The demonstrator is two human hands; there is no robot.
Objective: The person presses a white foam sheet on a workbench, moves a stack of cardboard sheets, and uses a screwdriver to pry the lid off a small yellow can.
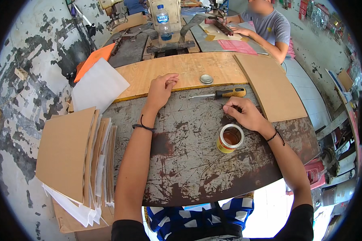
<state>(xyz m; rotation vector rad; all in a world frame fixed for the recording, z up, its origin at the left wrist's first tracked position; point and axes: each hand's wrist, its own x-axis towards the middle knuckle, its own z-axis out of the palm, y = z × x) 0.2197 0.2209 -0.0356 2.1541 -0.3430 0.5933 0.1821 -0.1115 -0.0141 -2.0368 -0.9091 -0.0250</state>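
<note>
My left hand (162,89) hovers by the front edge of a wooden board (149,70), its fingers curled together with nothing visible in them. On the right, my right hand (248,114) rests loosely closed near the worn metal tabletop (181,160), and no object shows in it. Just below it stands an uncovered small can (226,146) with brown contents. A screwdriver (229,92) with a yellow and black handle lies beyond my right hand, its shaft pointing left. The can's round metal lid (206,79) sits on the wooden board.
Stacked cardboard sheets (64,156) stand at the left, with a white sheet (98,84) and an orange sheet (93,60) behind. A brown board (273,86) lies at the right. Beyond are a water bottle (163,24), a machine (171,44) and a seated person (267,26).
</note>
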